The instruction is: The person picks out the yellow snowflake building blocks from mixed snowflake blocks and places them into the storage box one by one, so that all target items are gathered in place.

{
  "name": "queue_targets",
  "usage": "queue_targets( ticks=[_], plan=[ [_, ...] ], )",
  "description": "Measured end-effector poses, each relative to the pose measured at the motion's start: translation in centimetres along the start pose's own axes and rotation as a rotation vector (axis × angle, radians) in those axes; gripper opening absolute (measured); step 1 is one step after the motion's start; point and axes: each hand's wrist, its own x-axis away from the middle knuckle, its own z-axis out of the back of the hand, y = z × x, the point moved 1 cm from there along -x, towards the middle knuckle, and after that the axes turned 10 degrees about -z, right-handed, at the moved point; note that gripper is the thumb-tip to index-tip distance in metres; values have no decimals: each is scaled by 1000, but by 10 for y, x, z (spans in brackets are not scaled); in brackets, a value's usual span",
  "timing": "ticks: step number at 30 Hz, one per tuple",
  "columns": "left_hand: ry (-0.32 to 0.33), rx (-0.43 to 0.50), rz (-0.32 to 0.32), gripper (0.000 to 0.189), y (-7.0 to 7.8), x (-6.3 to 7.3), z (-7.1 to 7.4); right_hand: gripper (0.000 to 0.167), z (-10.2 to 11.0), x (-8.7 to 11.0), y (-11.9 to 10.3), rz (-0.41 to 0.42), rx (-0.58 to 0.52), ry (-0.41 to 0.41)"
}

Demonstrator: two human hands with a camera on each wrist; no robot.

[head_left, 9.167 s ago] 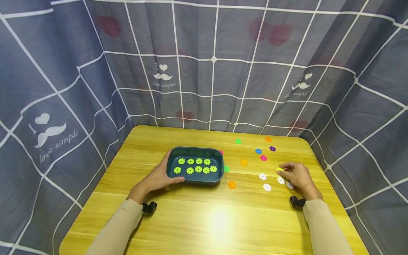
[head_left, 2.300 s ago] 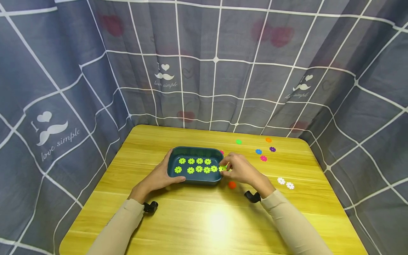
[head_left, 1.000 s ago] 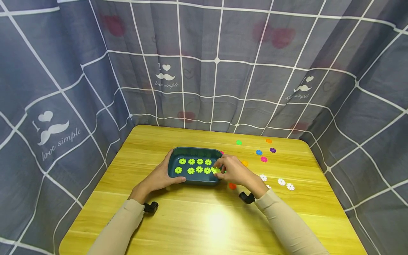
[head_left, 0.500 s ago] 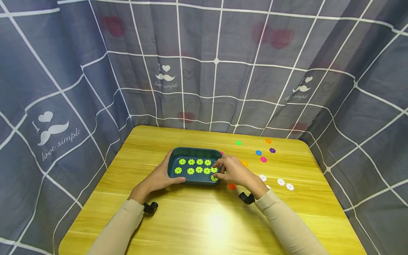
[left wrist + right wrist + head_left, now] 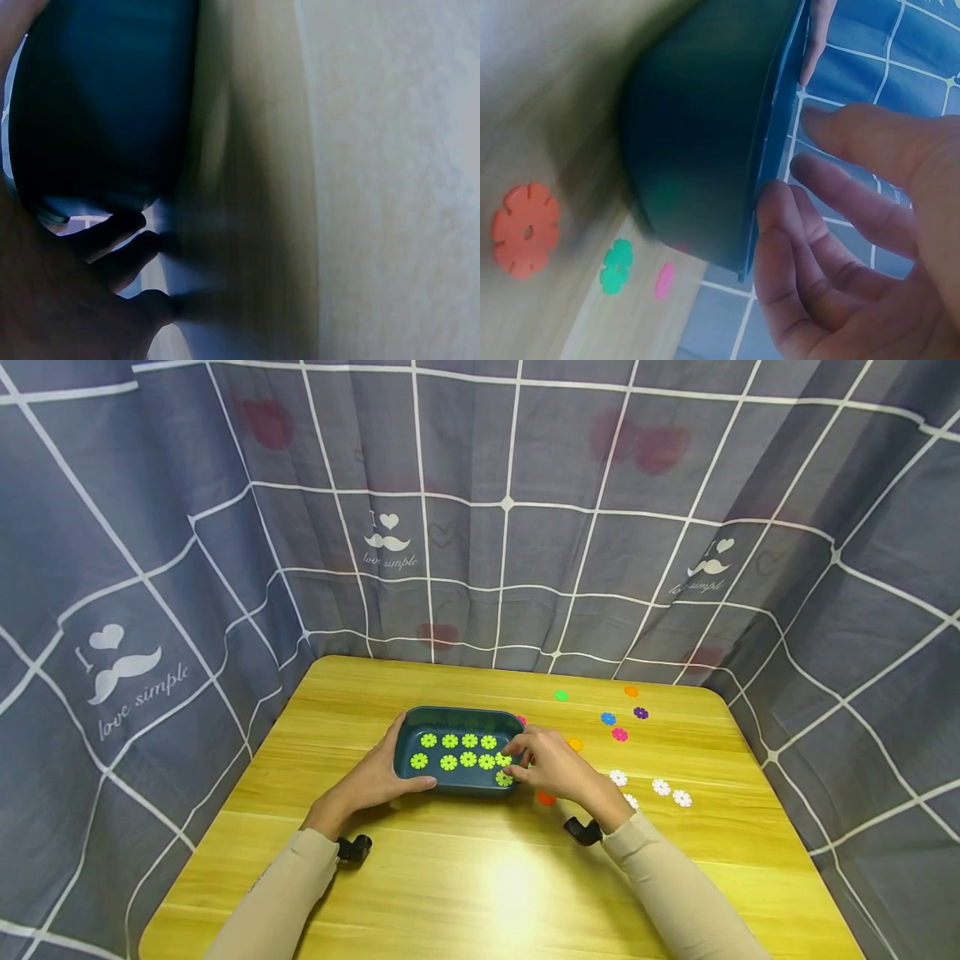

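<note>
My left hand (image 5: 372, 774) grips the left end of a dark teal plastic box (image 5: 453, 789), thumb along its near rim and fingers behind its far corner. In the left wrist view the fingers (image 5: 124, 262) curl by the box wall (image 5: 105, 97). Several yellow-green notched flower discs (image 5: 468, 759) lie flat inside in two rows. Another yellow-green disc (image 5: 504, 778) lies in the near right corner, just under my right thumb. My right hand (image 5: 553, 764) hovers over the box's right end; in the right wrist view its thumb and index are apart, nothing between them.
Several more flower discs lie on the wooden table (image 5: 450, 877) to the right: white discs (image 5: 661, 787), a purple disc (image 5: 641, 713), a blue disc (image 5: 608, 718), and an orange-red disc (image 5: 526, 230) beside the box. A checked curtain (image 5: 465, 552) encloses the table's back and sides.
My right hand has brought a yellow-green disc from the right side of the table and let it go in the box's near right corner. My left hand has kept its hold.
</note>
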Motion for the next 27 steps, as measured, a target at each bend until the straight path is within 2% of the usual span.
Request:
queue_targets(
  ticks=[13,27],
  plan=[
    [-10,-5,-22,151,-2,3,4,15,-5,13,4,6,-35,89],
    [-16,-29,-13,153,-2,6,8,10,-8,34,30,-60,-33,199]
  ],
)
